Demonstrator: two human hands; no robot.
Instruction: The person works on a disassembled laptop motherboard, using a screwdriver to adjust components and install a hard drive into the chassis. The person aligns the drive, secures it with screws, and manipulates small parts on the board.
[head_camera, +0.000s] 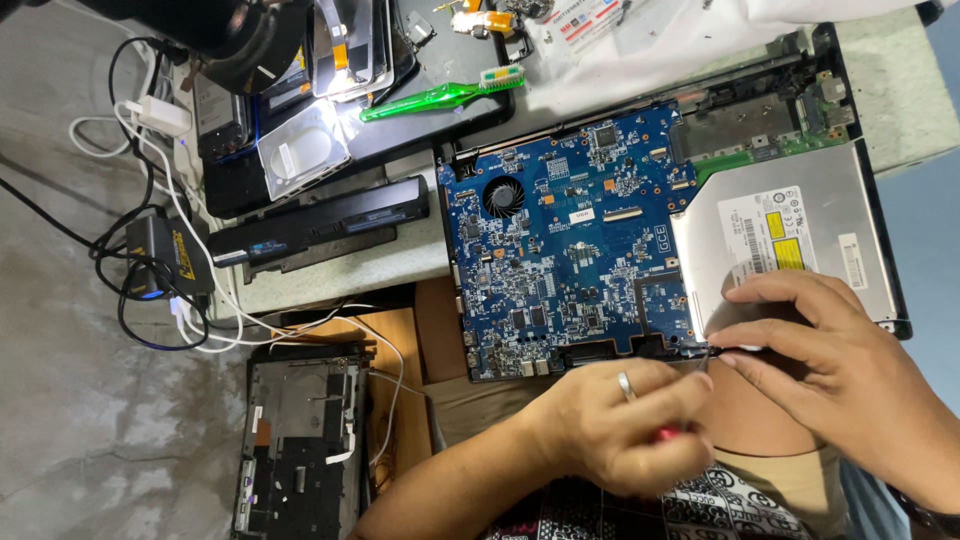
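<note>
Two hands (720, 400), screwdriver (668, 432) gripped, motherboard (565, 240) above

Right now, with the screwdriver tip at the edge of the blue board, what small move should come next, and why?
Probably turn the screwdriver gently in place. The left hand grips its red handle, and the tip sits at the lower edge of the blue board, beside the silver disc drive. The right hand steadies there with its fingertips. The screw itself is too small to tell.
</note>
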